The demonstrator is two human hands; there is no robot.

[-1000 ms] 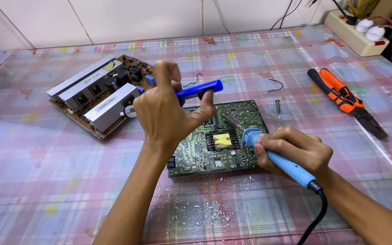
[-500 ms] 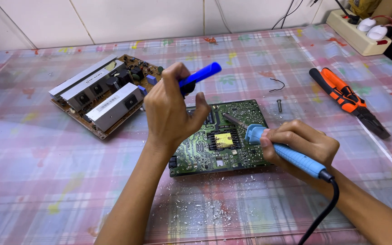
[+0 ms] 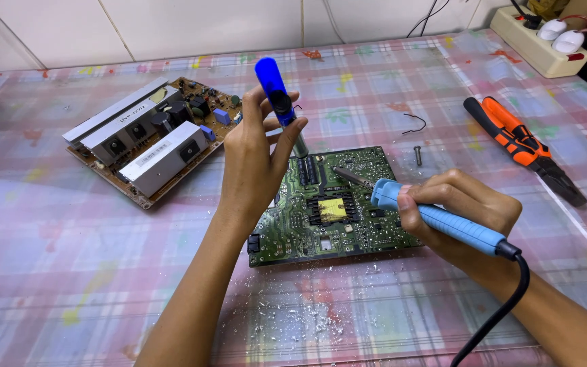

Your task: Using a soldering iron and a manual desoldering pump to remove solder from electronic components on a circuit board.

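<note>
A green circuit board (image 3: pixel 334 224) lies flat in the middle of the table. My left hand (image 3: pixel 256 160) grips a blue desoldering pump (image 3: pixel 278 102), held nearly upright with its nozzle down at the board's far left part. My right hand (image 3: pixel 460 207) holds a blue-handled soldering iron (image 3: pixel 436 221); its metal tip (image 3: pixel 351 177) rests on the board's upper middle. A black cord (image 3: pixel 497 306) runs from the iron toward me. A yellow-topped part (image 3: pixel 332 209) sits at the board's centre.
A brown circuit board with metal heat sinks (image 3: pixel 147 139) lies at the far left. Orange-and-black pliers (image 3: pixel 521 146) lie at the right, a screw (image 3: pixel 417 155) and a bent wire (image 3: pixel 416 124) nearby. A power strip (image 3: pixel 545 41) sits at the far right corner. White debris (image 3: pixel 293 319) litters the cloth.
My left hand has swung the desoldering pump from lying level to nearly upright, nozzle down on the board. My right hand keeps the iron at the board.
</note>
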